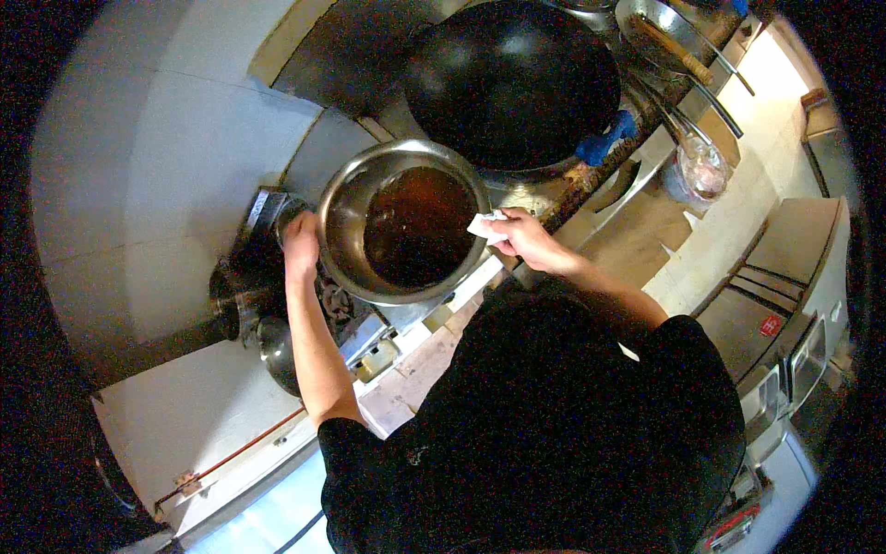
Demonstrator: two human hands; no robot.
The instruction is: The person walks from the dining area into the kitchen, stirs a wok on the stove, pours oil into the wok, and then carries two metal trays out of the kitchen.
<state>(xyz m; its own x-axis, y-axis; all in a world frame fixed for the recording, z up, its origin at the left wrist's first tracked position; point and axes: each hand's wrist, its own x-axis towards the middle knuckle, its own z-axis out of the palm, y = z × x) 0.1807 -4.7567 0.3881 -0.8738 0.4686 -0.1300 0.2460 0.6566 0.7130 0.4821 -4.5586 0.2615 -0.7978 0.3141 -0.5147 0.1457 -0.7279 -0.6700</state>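
Note:
A round stainless steel pot point(344, 228) is in front of me with dark reddish-brown liquid point(422, 225) inside. My left hand point(302, 242) grips the pot's left side, its fingers partly hidden behind the wall. On the opposite side, my right hand point(522, 235) pinches a folded white cloth or paper point(487, 226) against the rim. Whether handles lie under my hands is hidden. Just beyond the pot sits a large black wok point(512, 83), with a blue cloth point(606, 138) at its near right edge.
Dark cookware and a burner area point(339, 305) lie left of and below the pot. A steel pan with a wooden-handled tool point(671, 52) is at upper right, near a clear plastic bag point(702, 170). A white counter point(208, 408) runs along the lower left.

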